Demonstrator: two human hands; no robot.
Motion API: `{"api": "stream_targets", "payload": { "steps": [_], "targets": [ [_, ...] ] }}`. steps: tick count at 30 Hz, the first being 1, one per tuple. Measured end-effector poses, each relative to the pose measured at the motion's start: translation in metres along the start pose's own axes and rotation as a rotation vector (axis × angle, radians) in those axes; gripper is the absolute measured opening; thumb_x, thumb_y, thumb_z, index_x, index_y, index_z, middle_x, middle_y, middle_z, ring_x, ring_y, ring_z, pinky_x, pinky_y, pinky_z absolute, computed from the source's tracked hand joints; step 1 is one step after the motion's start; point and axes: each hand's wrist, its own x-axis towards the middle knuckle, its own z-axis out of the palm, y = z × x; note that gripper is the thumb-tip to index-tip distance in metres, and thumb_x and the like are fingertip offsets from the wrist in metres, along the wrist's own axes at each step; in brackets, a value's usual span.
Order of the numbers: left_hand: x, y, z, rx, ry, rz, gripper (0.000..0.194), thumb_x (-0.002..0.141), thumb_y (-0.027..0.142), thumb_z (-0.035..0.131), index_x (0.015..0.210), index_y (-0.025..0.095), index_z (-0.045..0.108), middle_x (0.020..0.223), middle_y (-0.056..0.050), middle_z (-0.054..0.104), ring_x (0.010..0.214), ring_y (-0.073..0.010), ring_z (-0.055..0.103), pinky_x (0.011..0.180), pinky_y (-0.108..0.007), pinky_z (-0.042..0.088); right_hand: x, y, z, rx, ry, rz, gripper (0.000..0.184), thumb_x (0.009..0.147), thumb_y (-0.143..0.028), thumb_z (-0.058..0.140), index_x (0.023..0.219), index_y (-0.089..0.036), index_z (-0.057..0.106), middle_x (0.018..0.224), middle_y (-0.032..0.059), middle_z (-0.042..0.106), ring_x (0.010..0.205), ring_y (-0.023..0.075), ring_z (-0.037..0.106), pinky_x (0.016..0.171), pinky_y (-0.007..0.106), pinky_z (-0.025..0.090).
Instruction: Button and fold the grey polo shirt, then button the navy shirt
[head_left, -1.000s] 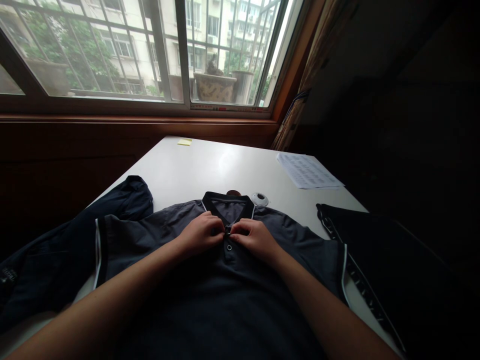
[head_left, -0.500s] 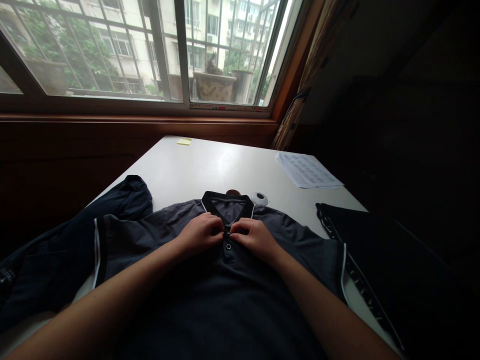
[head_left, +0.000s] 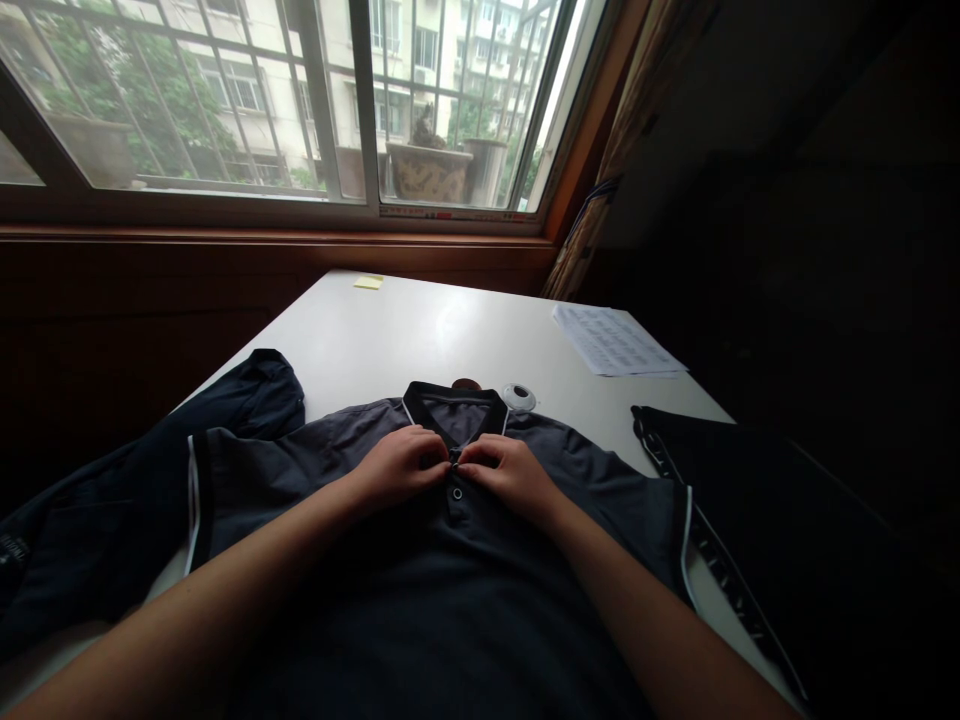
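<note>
A dark grey polo shirt (head_left: 442, 590) with a black collar (head_left: 421, 403) and white piping lies front up before me, its collar away from me. My left hand (head_left: 401, 465) pinches the button placket just below the collar opening. From the other side my right hand (head_left: 514, 475) pinches the same spot, with the fingertips of both hands nearly meeting. A button there is mostly hidden by my fingers. Lower on the placket, a round button (head_left: 457, 494) with a pale rim shows.
The shirt lies on a white table (head_left: 390, 330). Dark navy clothing (head_left: 135, 480) is at the left, and a black garment (head_left: 750, 490) at the right. Beyond the collar sits a white round object (head_left: 519, 397). Printed papers (head_left: 619, 342) and a yellow sticky note (head_left: 368, 283) lie farther back.
Both hands stay at the placket, with only slight finger movement around the upper button. The shirt and the things around it have not visibly moved.
</note>
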Motion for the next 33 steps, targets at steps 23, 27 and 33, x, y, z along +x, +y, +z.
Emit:
{"api": "stream_targets", "payload": {
  "steps": [23,27,33],
  "targets": [
    [-0.001,0.002,0.001,0.001,0.074,-0.139,0.015,0.090,0.031,0.062,0.103,0.022,0.062,0.077,0.002,0.065,0.069,-0.0149,0.060,0.060,-0.023,0.041,0.000,0.007,0.002,-0.233,0.148,-0.036,0.015,0.089,-0.022,0.064,0.101,-0.023,0.072,0.082,0.0018,0.070,0.074,0.0179,0.063,0.072,0.031,0.048],
    [-0.001,0.002,0.002,0.019,0.097,-0.121,0.023,0.089,0.021,0.059,0.111,0.022,0.064,0.085,-0.001,0.067,0.078,-0.0172,0.063,0.069,-0.026,0.046,-0.001,0.006,0.001,-0.277,0.196,-0.068,0.013,0.088,-0.021,0.063,0.098,-0.023,0.071,0.075,0.0007,0.062,0.071,0.0180,0.059,0.071,0.031,0.048],
    [-0.001,-0.004,0.004,0.118,0.159,-0.060,0.031,0.086,0.016,0.061,0.115,0.024,0.068,0.098,-0.005,0.065,0.095,-0.0227,0.059,0.089,-0.037,0.049,-0.003,0.004,0.001,-0.305,0.297,-0.131,0.012,0.083,-0.016,0.063,0.090,-0.023,0.070,0.093,0.0051,0.055,0.091,0.0220,0.058,0.088,0.036,0.049]
  ]
}}
